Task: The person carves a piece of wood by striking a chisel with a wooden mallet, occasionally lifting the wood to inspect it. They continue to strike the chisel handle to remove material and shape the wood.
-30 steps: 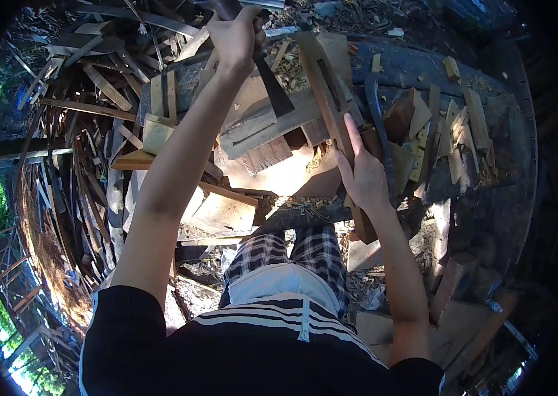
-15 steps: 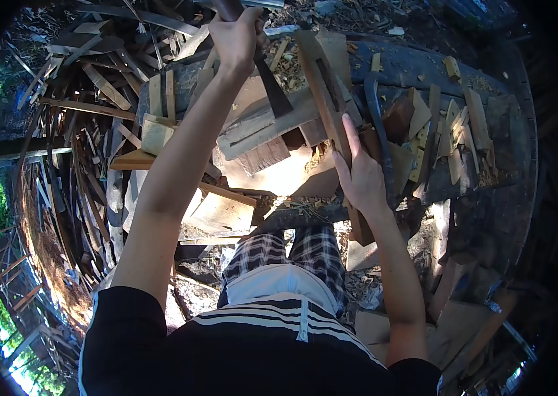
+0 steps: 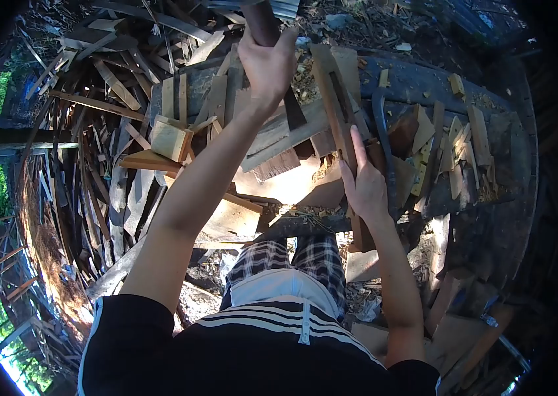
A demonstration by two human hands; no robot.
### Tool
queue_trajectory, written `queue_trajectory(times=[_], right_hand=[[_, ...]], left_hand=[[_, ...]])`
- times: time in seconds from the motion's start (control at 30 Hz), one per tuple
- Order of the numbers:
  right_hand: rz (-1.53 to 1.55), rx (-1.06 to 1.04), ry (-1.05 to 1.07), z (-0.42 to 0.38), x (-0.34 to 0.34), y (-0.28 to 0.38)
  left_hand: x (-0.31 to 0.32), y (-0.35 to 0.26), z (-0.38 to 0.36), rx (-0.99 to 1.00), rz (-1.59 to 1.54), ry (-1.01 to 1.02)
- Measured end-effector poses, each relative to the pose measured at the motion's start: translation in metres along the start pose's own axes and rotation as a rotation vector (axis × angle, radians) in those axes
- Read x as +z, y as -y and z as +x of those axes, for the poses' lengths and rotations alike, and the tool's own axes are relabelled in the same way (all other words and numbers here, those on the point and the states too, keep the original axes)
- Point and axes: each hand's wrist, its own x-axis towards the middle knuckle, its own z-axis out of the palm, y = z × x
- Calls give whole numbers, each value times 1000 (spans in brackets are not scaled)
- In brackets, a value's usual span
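My left hand point(image 3: 269, 69) is wrapped round the dark handle point(image 3: 260, 23) of a tool at the top centre. A dark flat blade point(image 3: 294, 109) shows below the hand, its tip over a grey wooden board point(image 3: 279, 140). To the right, my right hand point(image 3: 366, 188) holds a long brown wooden piece point(image 3: 331, 99) with a slot in its upper part. The index finger points up along that piece and the thumb rests at its side; the other fingers are partly hidden. The lower end of the piece hangs past the bench's near edge.
A dark bench point(image 3: 424, 82) carries wood offcuts and shavings. A curved dark metal bar point(image 3: 382, 129) lies right of the slotted piece. Wood blocks point(image 3: 169, 139) sit at the left, beside a large heap of scrap wood point(image 3: 97, 152). More boards point(image 3: 467, 333) lie at the lower right.
My left hand and the tool have shifted right and slightly down, closer to the slotted piece. The view has moved a little; my right hand remains on the piece.
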Motion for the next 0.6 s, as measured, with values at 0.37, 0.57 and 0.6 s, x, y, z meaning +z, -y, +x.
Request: queue_trajectory(times=[0.37,0.57,0.6], right_hand=[[93,-317,-241,26,-108,78],[67,-638,-297,19,-184,155],[-76,-633,-216,12,-186,160]], left_hand=[[21,-35,-51,220,318,-56],[19,-29,-54,268,276,-15],[18,-29,-55,284,268,-13]])
